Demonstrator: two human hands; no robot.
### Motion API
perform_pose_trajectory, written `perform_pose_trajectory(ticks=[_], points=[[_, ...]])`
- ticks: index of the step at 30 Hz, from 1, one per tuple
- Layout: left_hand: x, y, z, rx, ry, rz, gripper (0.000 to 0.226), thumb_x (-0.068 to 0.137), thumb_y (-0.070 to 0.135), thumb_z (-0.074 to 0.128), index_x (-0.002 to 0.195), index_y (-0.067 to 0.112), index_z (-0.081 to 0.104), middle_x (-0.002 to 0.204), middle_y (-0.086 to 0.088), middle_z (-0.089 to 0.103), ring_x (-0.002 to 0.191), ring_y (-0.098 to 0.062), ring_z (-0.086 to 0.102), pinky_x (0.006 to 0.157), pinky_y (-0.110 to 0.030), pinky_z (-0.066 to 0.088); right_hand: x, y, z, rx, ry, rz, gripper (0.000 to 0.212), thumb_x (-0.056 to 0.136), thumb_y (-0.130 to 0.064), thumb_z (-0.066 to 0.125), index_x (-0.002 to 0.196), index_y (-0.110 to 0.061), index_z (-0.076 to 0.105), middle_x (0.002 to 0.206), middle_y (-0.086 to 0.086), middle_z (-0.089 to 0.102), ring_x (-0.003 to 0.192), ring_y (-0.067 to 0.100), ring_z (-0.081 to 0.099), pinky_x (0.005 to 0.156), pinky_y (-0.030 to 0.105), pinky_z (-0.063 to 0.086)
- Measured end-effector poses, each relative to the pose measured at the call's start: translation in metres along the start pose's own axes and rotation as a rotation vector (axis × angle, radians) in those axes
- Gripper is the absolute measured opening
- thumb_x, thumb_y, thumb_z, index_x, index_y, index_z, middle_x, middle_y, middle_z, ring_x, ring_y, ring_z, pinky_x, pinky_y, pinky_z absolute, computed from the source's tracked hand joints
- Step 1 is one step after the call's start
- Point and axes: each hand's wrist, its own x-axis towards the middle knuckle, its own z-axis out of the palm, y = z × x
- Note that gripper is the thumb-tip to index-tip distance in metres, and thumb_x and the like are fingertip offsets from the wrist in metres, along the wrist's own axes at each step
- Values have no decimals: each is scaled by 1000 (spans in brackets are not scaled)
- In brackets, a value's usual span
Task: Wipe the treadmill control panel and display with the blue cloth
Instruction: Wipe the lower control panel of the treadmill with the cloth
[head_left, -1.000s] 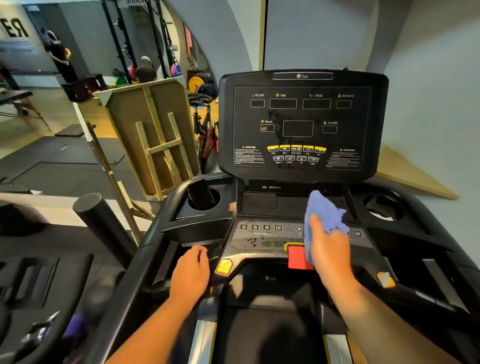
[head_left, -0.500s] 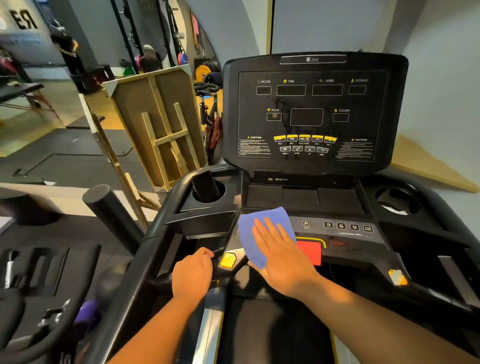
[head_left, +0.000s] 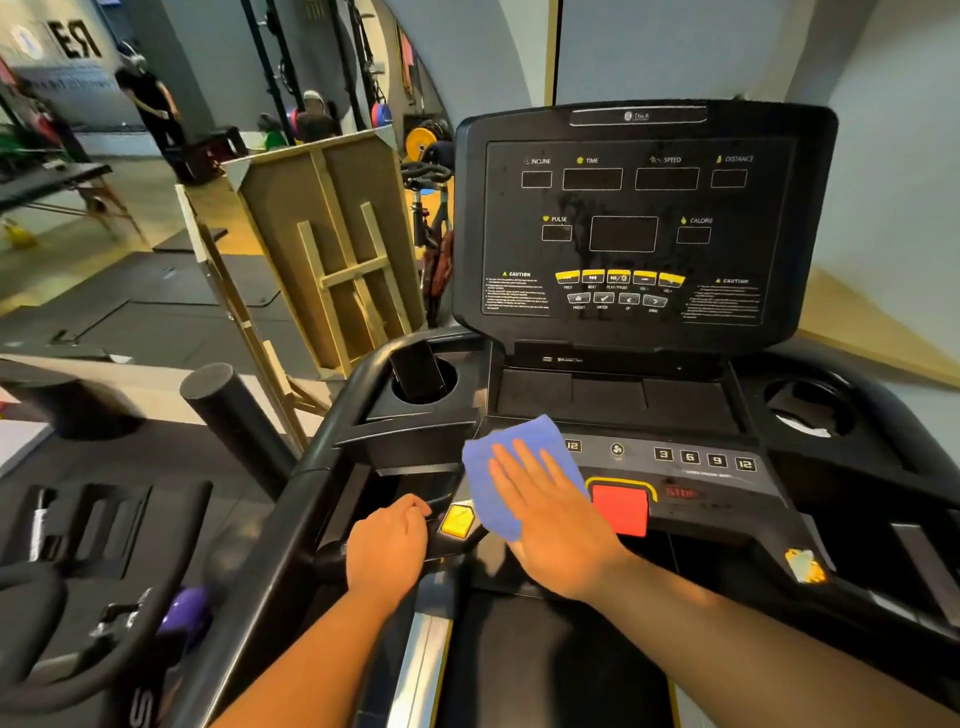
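Head cam is looking down at a black treadmill, and the right hand (head_left: 553, 512) is laid flat with fingers spread, palm pressing the blue cloth (head_left: 511, 475) onto the left part of the lower control panel (head_left: 691, 470). So that hand isn't really gripping anything, it's just open and pushing the cloth down. The cloth covers the left row of number buttons, only a "12" peeks out at its right edge, and its lower corner sits just beside the yellow button (head_left: 457, 519). Right next to the thumb side of that hand is the big red stop button (head_left: 621, 509) in its yellow frame, with the fan icon and the 3, 6, 9, 12 buttons further right, uncovered. The left hand (head_left: 387, 548) is curled closed around the dark handlebar (head_left: 332, 558) at the left edge of the console. Above all that stands the upright display (head_left: 641, 223), screens dark, with labels like INCLINE, TIME, SPEED, DISTANCE, PULSE and CALORIE, and some smudgy streaks visible around the middle windows. There's a dark object standing in the left cup holder (head_left: 423, 382). A wooden frame (head_left: 322, 249) leans off to the left.
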Motion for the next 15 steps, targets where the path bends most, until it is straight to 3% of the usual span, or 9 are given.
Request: perform_pose_trajectory(ticks=[3, 4, 7, 10, 13, 15], points=[[-1, -1, -1, 12, 2, 20, 34, 100, 19, 33, 110, 29, 64, 88, 1, 73, 76, -14, 66, 75, -32, 54, -17, 18, 8, 7, -35, 141, 101, 74, -31, 64, 156, -6, 9, 159, 14, 27, 150, 31, 11, 117, 42, 6], [-2, 0, -2, 21, 0, 32, 33, 100, 18, 35, 112, 28, 64, 89, 1, 73, 77, -14, 66, 76, -32, 55, -16, 19, 11, 9, -33, 217, 103, 75, -31, 67, 156, -6, 8, 159, 16, 27, 150, 34, 14, 117, 44, 7], [-2, 1, -3, 17, 3, 25, 32, 99, 18, 36, 112, 27, 64, 89, 1, 73, 76, -14, 67, 76, -33, 56, 6, 3, 10, 69, -3, 391, 96, 75, -40, 72, 151, -2, 28, 155, 22, 36, 144, 44, 30, 116, 50, 5], [-3, 2, -3, 48, -4, 49, 29, 97, 15, 41, 111, 24, 65, 94, -2, 74, 81, -17, 67, 76, -34, 55, 25, -20, 7, 64, 18, 203, 86, 79, -43, 59, 152, -10, 27, 156, 19, 35, 145, 44, 22, 118, 55, 8], [-3, 2, -2, 36, -10, 61, 30, 96, 13, 40, 110, 21, 66, 99, -5, 74, 86, -21, 67, 80, -40, 53, 10, -7, 5, 20, 21, -19, 75, 85, -39, 41, 154, -13, 24, 160, 11, 30, 148, 35, 20, 120, 52, 10], [-3, 3, -2, 64, -17, 54, 30, 96, 13, 42, 112, 21, 65, 100, -6, 74, 88, -25, 66, 81, -41, 52, -11, 10, 3, 13, 42, -39, 81, 82, -32, 53, 155, -12, 23, 160, 8, 31, 150, 30, 22, 117, 45, 10]])
